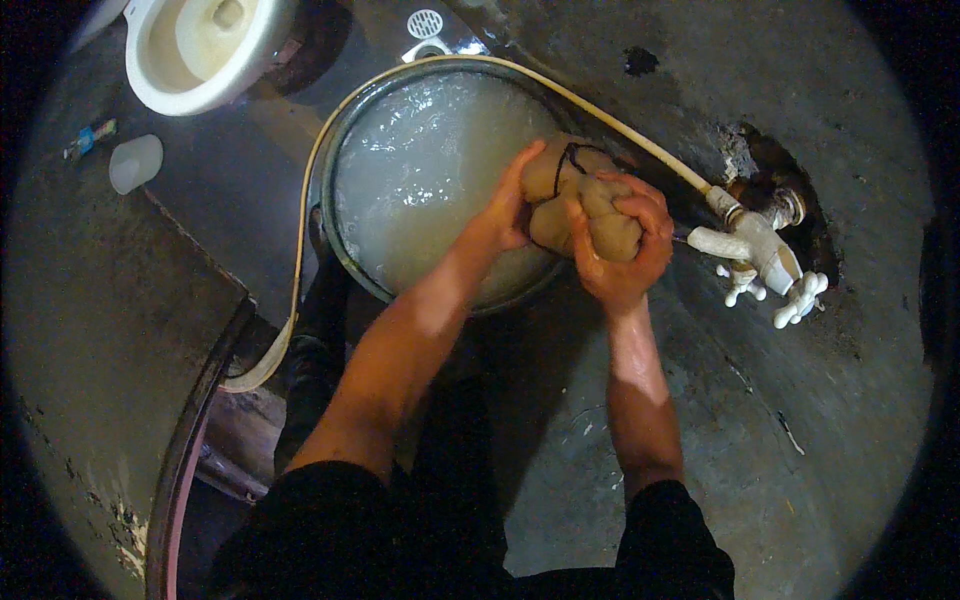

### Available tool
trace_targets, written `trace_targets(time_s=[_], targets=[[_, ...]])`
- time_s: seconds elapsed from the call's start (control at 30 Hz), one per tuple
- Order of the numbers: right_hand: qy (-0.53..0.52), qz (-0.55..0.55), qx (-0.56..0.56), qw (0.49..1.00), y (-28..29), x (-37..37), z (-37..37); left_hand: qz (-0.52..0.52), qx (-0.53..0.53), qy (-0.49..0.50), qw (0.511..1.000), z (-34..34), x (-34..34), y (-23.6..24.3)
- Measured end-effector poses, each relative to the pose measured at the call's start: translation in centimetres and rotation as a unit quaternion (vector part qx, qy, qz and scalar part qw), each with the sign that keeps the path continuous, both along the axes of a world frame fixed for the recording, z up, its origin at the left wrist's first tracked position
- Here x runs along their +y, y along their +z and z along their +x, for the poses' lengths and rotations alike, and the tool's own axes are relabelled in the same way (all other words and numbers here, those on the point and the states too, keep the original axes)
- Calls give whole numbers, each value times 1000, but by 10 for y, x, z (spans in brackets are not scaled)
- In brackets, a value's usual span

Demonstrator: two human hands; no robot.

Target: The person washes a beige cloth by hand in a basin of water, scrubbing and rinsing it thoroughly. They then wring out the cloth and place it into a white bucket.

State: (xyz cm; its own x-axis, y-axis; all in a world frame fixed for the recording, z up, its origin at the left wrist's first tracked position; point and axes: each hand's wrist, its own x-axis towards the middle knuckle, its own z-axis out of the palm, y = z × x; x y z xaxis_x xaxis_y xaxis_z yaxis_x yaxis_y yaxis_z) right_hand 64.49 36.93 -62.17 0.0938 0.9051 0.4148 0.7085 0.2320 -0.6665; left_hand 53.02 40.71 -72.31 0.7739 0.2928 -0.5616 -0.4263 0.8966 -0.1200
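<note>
Left hand (512, 203) and right hand (630, 262) clasp a lumpy tan bundle (605, 228) crossed by a dark cord (571, 154).

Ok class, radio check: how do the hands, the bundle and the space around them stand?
Left hand and right hand gripping. Tan bundle at the round tub's right side. No visible obstruction; white tap close right.

left hand (509, 207) and right hand (624, 268) around tan bundle (607, 228) — by round tub (352, 270)
</note>
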Motion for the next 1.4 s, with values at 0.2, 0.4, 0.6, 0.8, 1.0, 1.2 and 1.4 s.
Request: trace_targets(time_s=[0.2,0.4,0.6,0.8,1.0,1.2,1.4], targets=[[-118,-6,60,991,-27,1,-1,-45,30,38,998,5,-16,-17],[-225,-41,128,965,-39,-4,0,383,79,219,894,4,-33,-43],[-214,-30,161,963,-25,-5,-10,71,-31,148,986,-8,-19,-44],[-234,-22,296,926,-30,-1,-1,14,8,161,987,2,-13,-37],[-261,-36,238,935,-23,-5,3,161,116,183,963,15,-13,-36],[-293,-10,275,916,-17,-4,9,137,198,151,959,37,-13,-49],[-227,-23,195,954,-12,-11,18,77,118,62,988,26,-10,-28]])
